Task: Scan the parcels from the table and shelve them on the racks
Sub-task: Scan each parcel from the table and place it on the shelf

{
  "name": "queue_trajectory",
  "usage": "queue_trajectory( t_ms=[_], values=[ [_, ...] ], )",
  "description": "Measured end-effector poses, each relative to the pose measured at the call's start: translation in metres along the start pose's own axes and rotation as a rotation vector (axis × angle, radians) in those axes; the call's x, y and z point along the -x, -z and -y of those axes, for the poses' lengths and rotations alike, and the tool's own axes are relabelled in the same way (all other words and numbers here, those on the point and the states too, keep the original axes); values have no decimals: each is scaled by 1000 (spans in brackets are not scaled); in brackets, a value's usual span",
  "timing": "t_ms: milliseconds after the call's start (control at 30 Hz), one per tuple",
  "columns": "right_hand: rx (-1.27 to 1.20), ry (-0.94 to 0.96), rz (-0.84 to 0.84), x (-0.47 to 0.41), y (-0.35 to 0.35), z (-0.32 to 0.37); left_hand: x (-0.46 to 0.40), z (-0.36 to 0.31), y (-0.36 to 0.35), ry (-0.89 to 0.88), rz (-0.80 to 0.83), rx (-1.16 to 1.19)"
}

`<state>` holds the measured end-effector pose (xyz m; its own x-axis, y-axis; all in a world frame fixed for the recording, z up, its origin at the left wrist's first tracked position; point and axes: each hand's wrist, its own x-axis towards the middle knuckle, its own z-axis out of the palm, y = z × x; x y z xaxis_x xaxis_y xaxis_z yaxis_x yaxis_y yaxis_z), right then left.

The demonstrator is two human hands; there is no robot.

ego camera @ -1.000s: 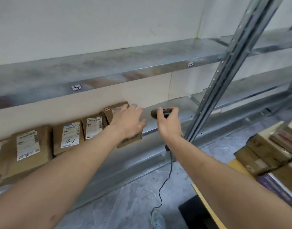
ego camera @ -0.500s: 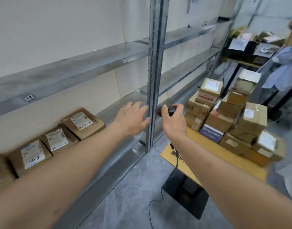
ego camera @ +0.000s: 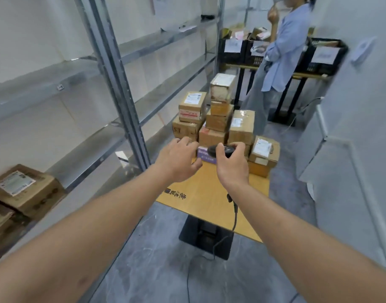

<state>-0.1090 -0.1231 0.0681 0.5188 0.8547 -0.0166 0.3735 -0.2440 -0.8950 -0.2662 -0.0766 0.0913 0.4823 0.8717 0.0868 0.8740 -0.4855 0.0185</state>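
The right hand (ego camera: 231, 166) is gripping the scanner (ego camera: 220, 150) over the table (ego camera: 209, 193). The left hand (ego camera: 179, 161) is hovering beside it, fingers loosely spread, holding nothing. Parcels (ego camera: 218, 123) are sitting stacked on the table's far end.

Cardboard parcels (ego camera: 218, 119), shiny metal racks (ego camera: 113, 62)

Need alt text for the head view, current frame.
The right hand grips a black scanner while the open left hand reaches toward stacked cardboard parcels on a yellow table, metal racks at left.
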Motion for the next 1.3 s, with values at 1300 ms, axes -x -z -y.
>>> queue_trajectory(
  t_ms=[1300],
  values=[
    [108,-346,-206,-307,138,-229,-328,-235,-222,-10,333,191]
  ],
)
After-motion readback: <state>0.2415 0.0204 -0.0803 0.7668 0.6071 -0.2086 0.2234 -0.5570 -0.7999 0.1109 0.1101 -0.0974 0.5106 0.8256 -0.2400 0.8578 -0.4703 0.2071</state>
